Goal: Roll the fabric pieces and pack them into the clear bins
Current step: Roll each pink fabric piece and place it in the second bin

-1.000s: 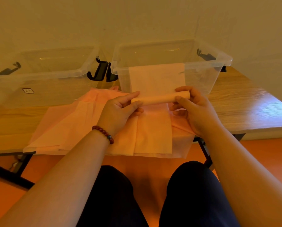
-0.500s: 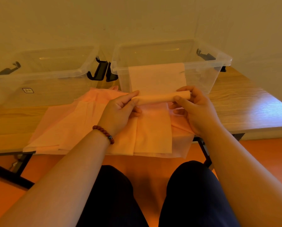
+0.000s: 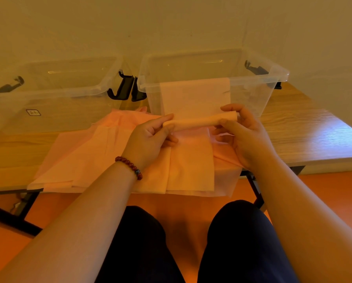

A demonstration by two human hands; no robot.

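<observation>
1. Currently L hand (image 3: 150, 137) pinches the left end of the fabric roll (image 3: 199, 121), thumb in front, fingers behind.
2. R hand (image 3: 246, 137) grips the roll's right end, thumb across the front, index curled over the top.
3. Roll is tight, lies approx. level, held in the air just in front of the right clear bin (image 3: 273, 78) and above the pile.
4. Unrolled rest of that piece (image 3: 193, 97) runs up from the roll, flat against the bin's near wall; its top edge reaches the rim.
5. Pile of peach fabric pieces (image 3: 85, 160) lies spread on the wooden table (image 3: 314, 135) under both hands, near edges hanging over the table's front.
6. Left clear bin (image 3: 58, 92) sits beside the right one, w/ black latches (image 3: 122, 88) meeting between them. No fabric visible inside either.
7. Red bead bracelet (image 3: 130, 165) on L wrist.
8. Person is seated, knees in dark trousers (image 3: 242, 242) below the table edge, orange floor (image 3: 324, 190) underneath.
</observation>
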